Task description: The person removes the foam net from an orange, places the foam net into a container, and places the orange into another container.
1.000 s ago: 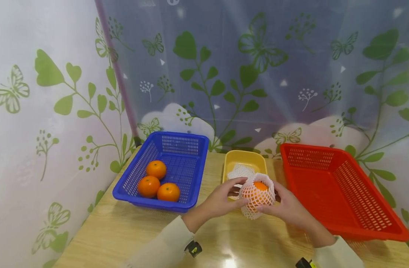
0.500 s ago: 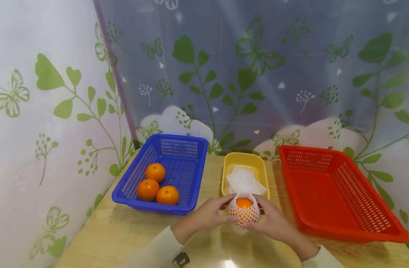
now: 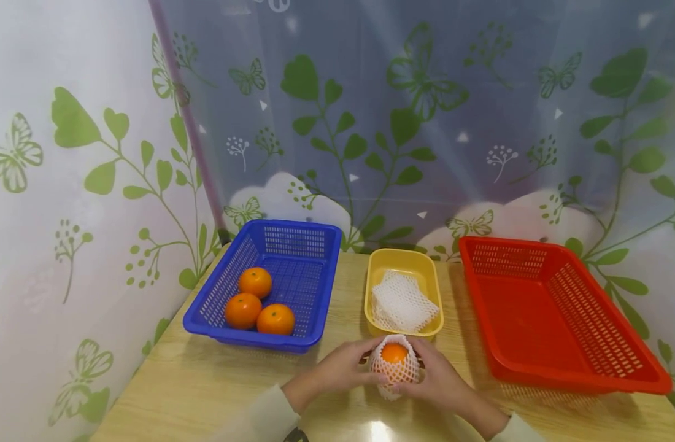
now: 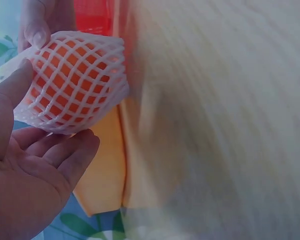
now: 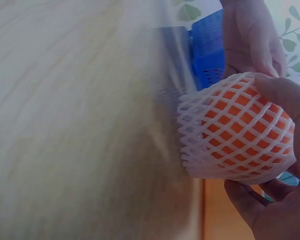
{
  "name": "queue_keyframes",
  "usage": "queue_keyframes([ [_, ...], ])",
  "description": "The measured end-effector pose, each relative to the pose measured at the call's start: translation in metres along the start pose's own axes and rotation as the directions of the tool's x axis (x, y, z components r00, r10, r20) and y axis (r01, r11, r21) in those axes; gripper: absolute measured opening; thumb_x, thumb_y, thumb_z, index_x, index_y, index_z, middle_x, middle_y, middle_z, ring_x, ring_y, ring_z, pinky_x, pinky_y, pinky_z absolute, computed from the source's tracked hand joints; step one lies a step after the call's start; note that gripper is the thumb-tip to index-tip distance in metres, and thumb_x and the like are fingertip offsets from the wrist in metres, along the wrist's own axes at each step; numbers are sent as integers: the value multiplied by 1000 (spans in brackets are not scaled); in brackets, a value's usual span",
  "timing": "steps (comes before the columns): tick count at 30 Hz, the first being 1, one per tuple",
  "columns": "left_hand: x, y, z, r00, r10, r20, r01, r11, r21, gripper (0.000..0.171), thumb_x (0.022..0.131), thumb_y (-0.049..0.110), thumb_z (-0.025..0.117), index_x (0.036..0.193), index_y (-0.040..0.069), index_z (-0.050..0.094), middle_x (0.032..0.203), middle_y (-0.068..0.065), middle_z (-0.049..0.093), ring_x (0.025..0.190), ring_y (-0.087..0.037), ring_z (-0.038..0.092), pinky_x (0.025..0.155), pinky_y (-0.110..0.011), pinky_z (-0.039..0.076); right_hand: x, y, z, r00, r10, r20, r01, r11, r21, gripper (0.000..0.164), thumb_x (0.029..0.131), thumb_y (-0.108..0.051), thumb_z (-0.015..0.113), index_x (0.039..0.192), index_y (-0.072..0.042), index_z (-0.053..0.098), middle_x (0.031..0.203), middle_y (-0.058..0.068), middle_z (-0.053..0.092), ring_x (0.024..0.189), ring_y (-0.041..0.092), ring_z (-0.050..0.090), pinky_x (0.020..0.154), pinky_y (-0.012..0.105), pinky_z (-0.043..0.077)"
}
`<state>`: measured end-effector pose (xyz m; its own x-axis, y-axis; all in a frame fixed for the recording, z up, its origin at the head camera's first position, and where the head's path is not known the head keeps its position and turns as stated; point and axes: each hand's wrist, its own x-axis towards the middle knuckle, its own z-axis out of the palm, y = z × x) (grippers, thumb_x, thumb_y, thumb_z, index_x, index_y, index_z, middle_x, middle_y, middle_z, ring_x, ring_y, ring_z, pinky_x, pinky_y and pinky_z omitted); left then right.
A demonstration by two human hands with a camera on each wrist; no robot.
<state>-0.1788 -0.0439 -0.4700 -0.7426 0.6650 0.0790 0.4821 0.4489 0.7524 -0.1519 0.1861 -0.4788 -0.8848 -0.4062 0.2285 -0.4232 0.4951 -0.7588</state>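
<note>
An orange (image 3: pixel 394 353) sits inside a white foam net sleeve (image 5: pixel 240 127), just in front of the yellow bin. My left hand (image 3: pixel 345 367) holds it from the left side, thumb at the front and fingers behind and beneath. From the other side my right hand (image 3: pixel 438 379) grips the same sleeved orange, its thumb (image 5: pixel 280 92) pressing on the net. The top of the fruit shows through the sleeve's open end in the head view. Spare foam net sleeves (image 3: pixel 404 301) lie flattened in the yellow bin (image 3: pixel 375 261).
On the left stands a blue basket (image 3: pixel 329 276) with three bare oranges (image 3: pixel 254 282) in it. A larger red basket (image 3: pixel 520 307) stands on the right. Behind the wooden table (image 3: pixel 166 380) hangs a leaf-patterned curtain (image 3: pixel 343 92).
Both hands have brought the sleeved orange left and toward the person, from over the yellow bin to in front of it. The flattened sleeves in the bin are now fully visible.
</note>
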Motion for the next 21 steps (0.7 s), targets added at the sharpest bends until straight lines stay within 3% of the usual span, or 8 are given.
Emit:
queue_keyframes([
  [7, -4, -5, 7, 1000, 5, -22, -5, 999, -36, 69, 89, 36, 71, 146, 10, 42, 138, -5, 55, 122, -15, 54, 100, -27, 46, -2, 6, 9, 999, -26, -19, 25, 999, -39, 75, 74, -40, 84, 134, -11, 50, 125, 5, 56, 107, 18, 57, 86, 30, 53],
  [12, -4, -8, 15, 998, 0, -57, -1, 1000, -21, 69, 87, 38, 72, 145, 12, 44, 133, -3, 58, 116, -10, 56, 98, -27, 47, -5, 7, 14, 1000, 8, -24, -9, 999, -46, 77, 71, -41, 85, 133, -12, 51, 121, 3, 57, 103, 15, 57, 84, 28, 52],
  [17, -4, -10, 17, 998, -18, -66, 16, 999, -32, 67, 87, 40, 71, 145, 16, 46, 133, -1, 59, 116, -10, 56, 98, -27, 46, -7, 9, 17, 999, 29, -24, -30, 999, -18, 79, 70, -39, 86, 133, -10, 49, 122, 3, 57, 103, 15, 57, 84, 28, 51],
  [21, -4, -9, 18, 997, -28, -65, 25, 999, -45, 67, 87, 40, 71, 145, 16, 46, 134, -1, 58, 117, -11, 55, 99, -28, 45, -7, 8, 13, 997, 73, 32, -74, 996, 46, 80, 72, -38, 85, 137, -12, 46, 126, 4, 56, 107, 16, 57, 86, 27, 51],
])
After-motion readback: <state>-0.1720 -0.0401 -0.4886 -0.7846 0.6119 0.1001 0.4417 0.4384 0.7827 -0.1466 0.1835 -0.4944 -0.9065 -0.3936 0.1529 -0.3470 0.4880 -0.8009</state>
